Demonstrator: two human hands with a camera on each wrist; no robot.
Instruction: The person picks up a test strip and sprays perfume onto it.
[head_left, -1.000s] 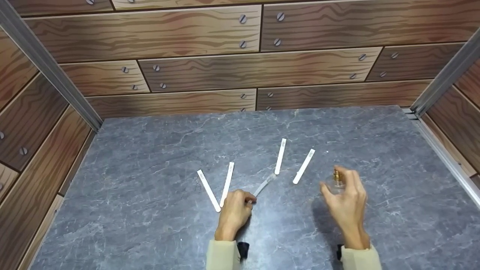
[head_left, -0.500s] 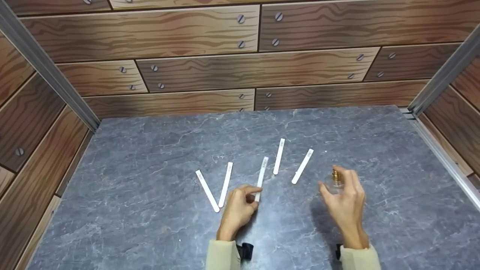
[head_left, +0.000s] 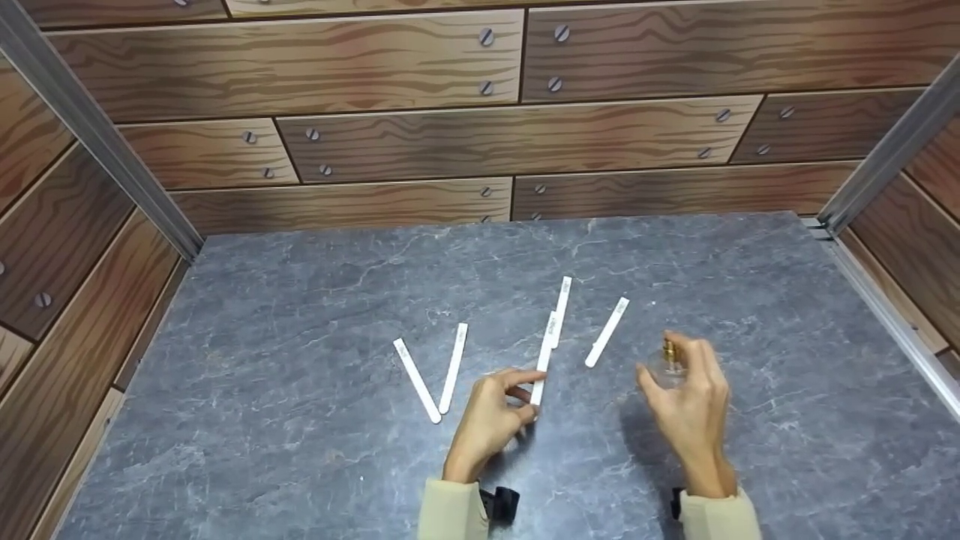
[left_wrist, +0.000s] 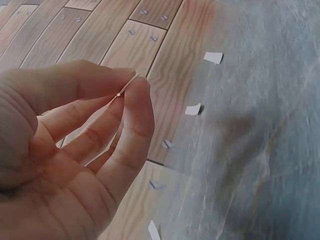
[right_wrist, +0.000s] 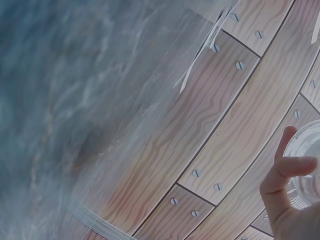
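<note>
Left hand (head_left: 491, 409) pinches a white strip (head_left: 545, 354) by its near end over the desk (head_left: 300, 315), right hand (head_left: 694, 394) grips a gold-topped bottle (head_left: 670, 352); I judge the strip light, easily creased, best held there.

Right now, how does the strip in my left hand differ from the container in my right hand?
Colour: the strip is white with dark print near its far end; the container is clear with a gold top. Shape: the strip is long and flat; the container is short and round. Both are held, in your left hand and right hand respectively.
</note>
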